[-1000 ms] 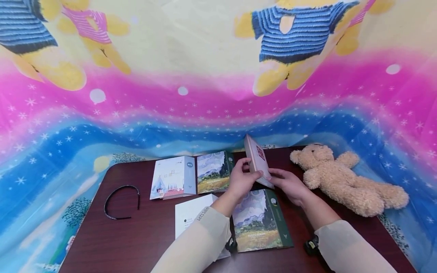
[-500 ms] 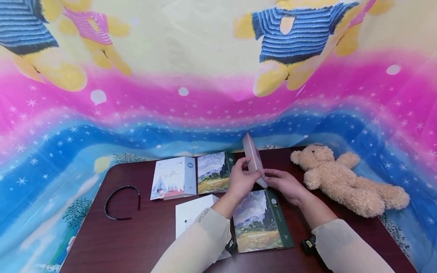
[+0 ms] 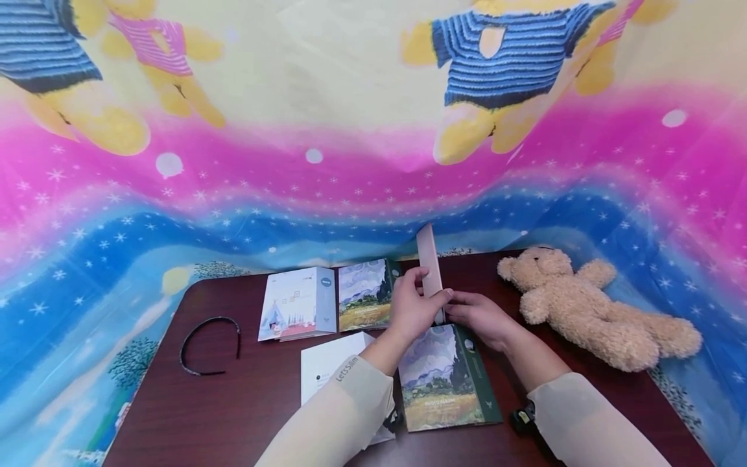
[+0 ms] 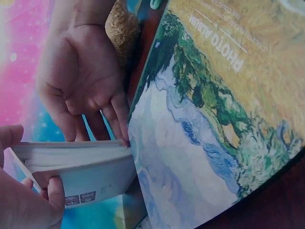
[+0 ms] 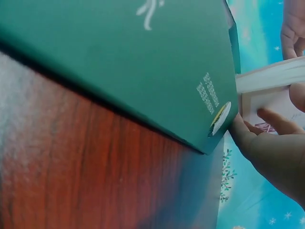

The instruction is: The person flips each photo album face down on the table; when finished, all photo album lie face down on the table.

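My left hand (image 3: 411,308) grips a pale, book-like album (image 3: 428,256) with white pages. It stands on edge, spine or page edge toward the head camera. A dark red mark shows on its cover in both wrist views. The fingers of my right hand (image 3: 481,318) touch the album's right side; they look extended, with the palm visible in the left wrist view. Just in front lies a photo album (image 3: 440,383) with a painted landscape cover and green spine. Part of the right hand is hidden behind the held album in the left wrist view.
A similar landscape album (image 3: 363,295) and a white album (image 3: 296,305) with a tent picture lie at the back. A white booklet (image 3: 329,363) is partly under the left forearm. A black headband (image 3: 185,340) lies left, a teddy bear (image 3: 589,311) right, on the dark table (image 3: 245,415).
The held album has turned so that its red-marked cover no longer shows in the head view and its narrow edge faces the camera. My right hand has moved slightly left with it.
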A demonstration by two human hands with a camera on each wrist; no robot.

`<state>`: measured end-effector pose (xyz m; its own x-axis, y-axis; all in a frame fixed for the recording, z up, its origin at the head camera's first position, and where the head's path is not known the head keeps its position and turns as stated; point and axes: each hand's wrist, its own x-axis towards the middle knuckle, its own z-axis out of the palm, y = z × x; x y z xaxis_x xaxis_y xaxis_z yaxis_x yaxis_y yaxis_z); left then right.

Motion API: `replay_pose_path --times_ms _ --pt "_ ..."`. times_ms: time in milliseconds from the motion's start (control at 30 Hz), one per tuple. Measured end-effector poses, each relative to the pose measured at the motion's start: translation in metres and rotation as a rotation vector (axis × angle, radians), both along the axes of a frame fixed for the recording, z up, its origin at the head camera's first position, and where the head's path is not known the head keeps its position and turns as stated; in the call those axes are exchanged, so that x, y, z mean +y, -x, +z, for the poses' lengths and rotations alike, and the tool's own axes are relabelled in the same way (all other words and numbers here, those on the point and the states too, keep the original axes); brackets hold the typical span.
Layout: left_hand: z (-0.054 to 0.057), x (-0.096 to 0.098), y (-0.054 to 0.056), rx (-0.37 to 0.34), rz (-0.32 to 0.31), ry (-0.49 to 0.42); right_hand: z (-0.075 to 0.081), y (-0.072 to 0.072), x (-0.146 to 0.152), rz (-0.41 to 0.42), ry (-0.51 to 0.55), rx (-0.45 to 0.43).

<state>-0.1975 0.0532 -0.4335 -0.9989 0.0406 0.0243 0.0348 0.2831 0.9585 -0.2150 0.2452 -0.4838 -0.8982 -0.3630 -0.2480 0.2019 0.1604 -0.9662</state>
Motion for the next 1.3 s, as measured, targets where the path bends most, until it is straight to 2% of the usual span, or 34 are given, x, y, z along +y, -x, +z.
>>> replay_pose_path --times_ms 167,400,600,900,1300 --pt "0.003 0.003 -0.002 0.025 0.015 0.068 0.002 0.0 0.0 0.02 -0.012 0.04" --pt "0.004 0.004 -0.003 0.033 0.003 0.079 0.004 0.002 0.0 0.002 0.186 -0.027" --pt "0.002 0.006 -0.003 0.027 -0.024 0.044 0.011 0.002 0.003 -0.03 0.28 -0.053" --pt "-0.002 0.005 -0.003 -0.037 -0.074 -0.037 0.026 -0.004 0.004 -0.081 0.272 -0.039" --pt "-0.016 0.0 0.0 -0.102 -0.181 -0.106 0.033 -0.008 0.007 -0.098 0.218 0.065"
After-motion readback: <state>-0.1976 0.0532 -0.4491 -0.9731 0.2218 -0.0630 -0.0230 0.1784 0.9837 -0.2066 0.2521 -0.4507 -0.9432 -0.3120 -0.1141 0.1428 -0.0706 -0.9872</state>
